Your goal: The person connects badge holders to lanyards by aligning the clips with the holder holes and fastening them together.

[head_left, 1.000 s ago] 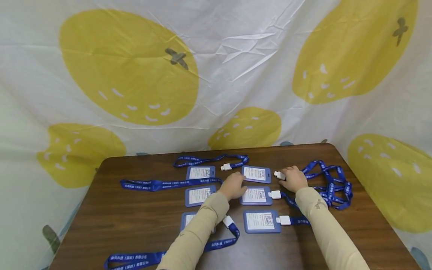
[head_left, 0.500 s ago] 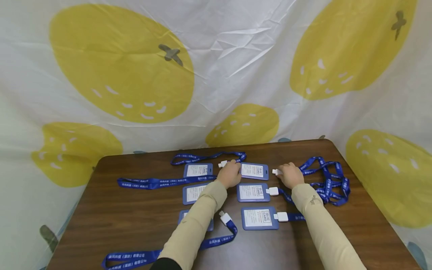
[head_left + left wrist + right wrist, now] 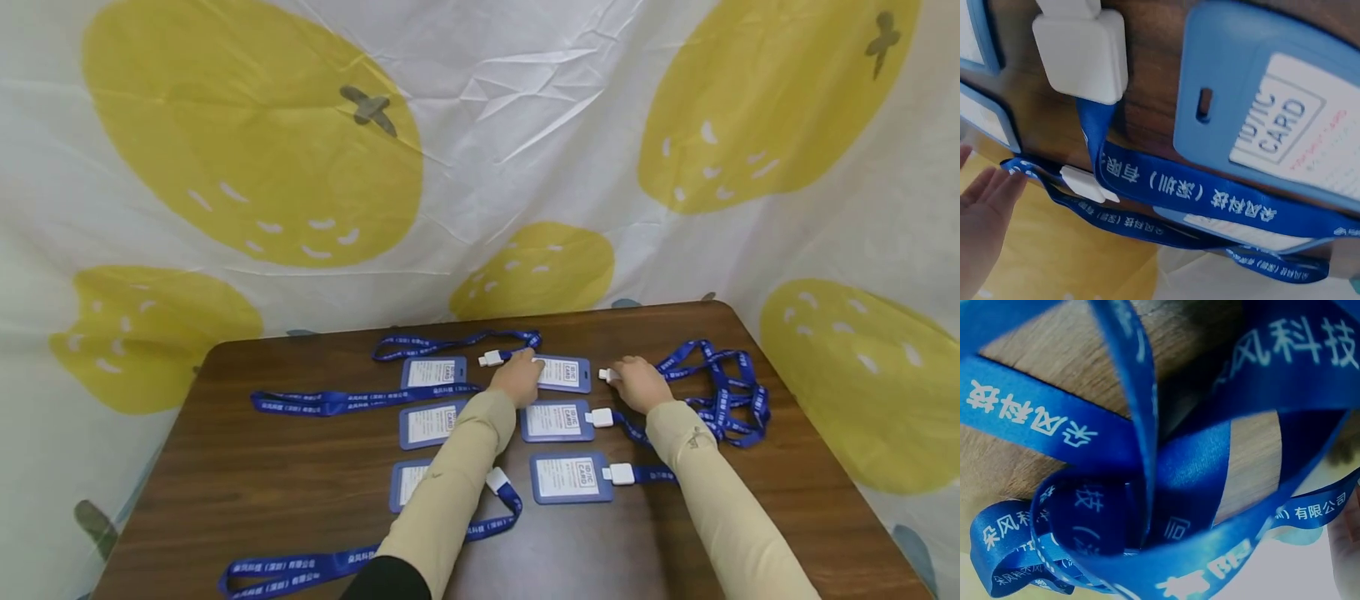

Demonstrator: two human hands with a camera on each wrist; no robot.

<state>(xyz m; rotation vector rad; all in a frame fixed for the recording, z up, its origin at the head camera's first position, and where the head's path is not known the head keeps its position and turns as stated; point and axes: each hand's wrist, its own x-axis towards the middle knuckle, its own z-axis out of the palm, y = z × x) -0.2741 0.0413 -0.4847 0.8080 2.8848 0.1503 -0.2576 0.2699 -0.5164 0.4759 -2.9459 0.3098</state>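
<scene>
In the head view my left hand (image 3: 517, 379) is at the left edge of the far right-hand blue card holder (image 3: 564, 375), fingertips overlapping that edge. Its fingers look fairly straight in the left wrist view, beside a blue lanyard (image 3: 1116, 219). My right hand (image 3: 639, 383) pinches a white lanyard clip (image 3: 604, 375) just right of the same holder, with a small gap between clip and holder. The clip's blue lanyard (image 3: 723, 392) runs behind the hand into a loose tangle. Blue bands (image 3: 1197, 475) fill most of the right wrist view, where a hand's edge shows at far right.
Two nearer holders on the right, the middle one (image 3: 557, 421) and the front one (image 3: 572, 478), are joined to white clips. At left lie a column of holders (image 3: 432, 372) and separate lanyards (image 3: 360, 400) on the wooden table (image 3: 300, 475). A lemon-print cloth (image 3: 420, 283) hangs behind.
My left hand has moved away from me, then slightly right to the far holder's edge. The right hand keeps its pinch on the clip. The head view has shifted a little.
</scene>
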